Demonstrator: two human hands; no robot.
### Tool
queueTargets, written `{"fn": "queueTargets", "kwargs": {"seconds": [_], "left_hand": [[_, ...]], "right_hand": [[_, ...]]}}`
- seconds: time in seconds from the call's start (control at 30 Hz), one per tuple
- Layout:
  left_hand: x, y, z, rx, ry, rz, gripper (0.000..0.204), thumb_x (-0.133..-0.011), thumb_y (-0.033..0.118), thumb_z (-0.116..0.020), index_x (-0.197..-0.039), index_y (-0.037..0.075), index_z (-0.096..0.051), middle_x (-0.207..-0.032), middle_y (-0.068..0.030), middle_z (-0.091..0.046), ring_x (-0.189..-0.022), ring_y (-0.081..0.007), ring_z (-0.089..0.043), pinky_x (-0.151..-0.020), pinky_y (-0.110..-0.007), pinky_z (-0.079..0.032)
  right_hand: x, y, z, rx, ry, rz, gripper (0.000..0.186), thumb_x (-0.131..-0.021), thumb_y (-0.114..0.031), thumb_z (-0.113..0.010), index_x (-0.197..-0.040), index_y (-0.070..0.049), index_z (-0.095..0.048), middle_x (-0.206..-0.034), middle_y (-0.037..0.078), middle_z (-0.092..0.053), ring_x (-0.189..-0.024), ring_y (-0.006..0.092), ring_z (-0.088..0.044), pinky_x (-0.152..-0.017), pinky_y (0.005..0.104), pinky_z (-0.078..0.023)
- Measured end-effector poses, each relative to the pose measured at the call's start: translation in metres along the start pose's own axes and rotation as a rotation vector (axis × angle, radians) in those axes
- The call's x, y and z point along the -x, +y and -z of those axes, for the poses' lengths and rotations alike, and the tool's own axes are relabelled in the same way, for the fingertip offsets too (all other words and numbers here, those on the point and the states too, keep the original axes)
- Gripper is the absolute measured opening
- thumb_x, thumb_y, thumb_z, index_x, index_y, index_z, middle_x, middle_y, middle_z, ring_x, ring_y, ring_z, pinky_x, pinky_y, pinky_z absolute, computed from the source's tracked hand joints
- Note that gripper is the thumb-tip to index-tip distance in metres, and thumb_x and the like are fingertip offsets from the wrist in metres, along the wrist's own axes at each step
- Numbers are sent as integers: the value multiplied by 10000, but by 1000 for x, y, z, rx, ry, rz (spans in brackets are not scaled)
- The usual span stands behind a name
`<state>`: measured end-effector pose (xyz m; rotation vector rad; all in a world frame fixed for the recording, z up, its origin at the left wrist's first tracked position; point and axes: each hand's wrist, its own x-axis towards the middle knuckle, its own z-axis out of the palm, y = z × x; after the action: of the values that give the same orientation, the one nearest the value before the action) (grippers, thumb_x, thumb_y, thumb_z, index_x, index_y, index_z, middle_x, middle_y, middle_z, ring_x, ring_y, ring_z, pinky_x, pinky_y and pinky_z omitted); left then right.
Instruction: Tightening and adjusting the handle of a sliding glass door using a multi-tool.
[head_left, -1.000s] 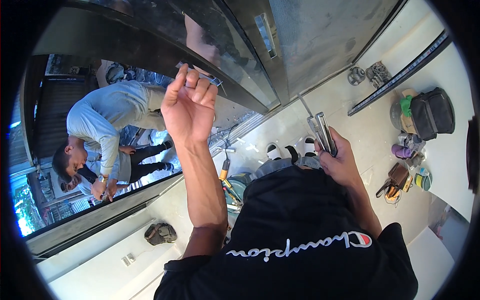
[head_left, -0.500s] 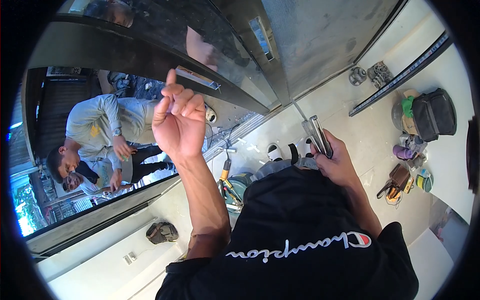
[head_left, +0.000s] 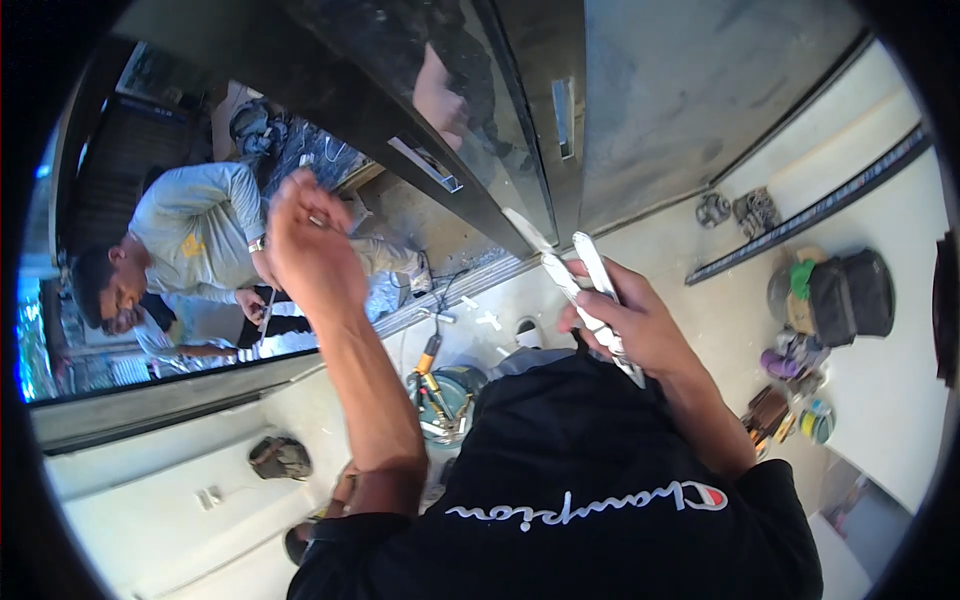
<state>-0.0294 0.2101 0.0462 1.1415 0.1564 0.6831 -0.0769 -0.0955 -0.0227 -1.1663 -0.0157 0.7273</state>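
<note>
I have the silver metal multi-tool (head_left: 563, 277) inside the grip of the right hand (head_left: 635, 320), which is clamped on it with the thumb laid over the handles and the fingers wrapped round. Its two handles stand apart in a narrow V, and a long pale blade points from the hand toward the upper left. From my view the tip overlaps the foot of the black metal door frame (head_left: 380, 120); I cannot tell whether they touch. The left hand (head_left: 315, 240) is raised well apart from the tool, its fingers part-curled and blurred, so I cannot tell whether they are closed on anything. Near it on the frame I see a narrow rectangular slot (head_left: 425, 163), with a clear glass panel (head_left: 505, 165) to the right. Past the left hand, through the opening, a co-worker in a grey long-sleeved shirt (head_left: 200, 200) bends forward. Down on the pale tiled floor (head_left: 660, 240), a yellow-and-black power tool (head_left: 427, 360) lies over a round teal container (head_left: 465, 385). Farther out on the right sits a boxy black bag (head_left: 865, 300).
</note>
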Motion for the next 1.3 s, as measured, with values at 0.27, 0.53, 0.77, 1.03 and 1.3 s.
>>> {"fn": "queueTargets", "kwargs": {"seconds": [0.27,0.53,0.77,1.03,1.3], "left_hand": [[-103,64,-91,-506,-89,-613,546,-918,416,-751,-1111,-90,-682,-947,-82,-737,-859,-173,-670,-797,-308,-528],[-105,66,-90,-612,79,-712,609,-854,539,-762,-1017,-46,-706,-923,-227,-737,-876,-343,-727,-777,-393,-549],[-114,61,-81,-554,105,-808,690,-796,627,-765,-834,-55,-667,-779,-257,-691,-755,-413,-694,-677,-452,-538],[-115,55,-76,-643,158,-809,745,-766,696,-744,-693,-26,-577,-678,-246,-625,-666,-419,-649,-602,-470,-493],[-121,47,-73,-582,183,-927,694,-807,652,-739,-678,2,-532,-649,-219,-597,-612,-394,-623,-554,-466,-470]], "right_hand": [[-73,-74,-92,-73,-67,-60,375,-970,-139,-529,-1311,4,-472,-1052,213,-694,-555,124,-540,-402,260,-418],[-99,-85,-140,-103,67,-56,325,-974,-157,-504,-1263,-7,-508,-1001,142,-677,-571,117,-514,-408,258,-392],[-121,-79,-157,-266,64,-28,205,-988,-141,-475,-1121,-14,-565,-936,89,-645,-556,104,-491,-421,248,-388],[-115,-71,-166,-386,32,-15,206,-1012,-160,-460,-1056,23,-546,-852,67,-600,-476,94,-437,-392,240,-400],[-107,-73,-175,-552,-56,-70,182,-1006,-145,-438,-1071,-8,-539,-819,50,-587,-488,97,-447,-379,259,-375]]}}
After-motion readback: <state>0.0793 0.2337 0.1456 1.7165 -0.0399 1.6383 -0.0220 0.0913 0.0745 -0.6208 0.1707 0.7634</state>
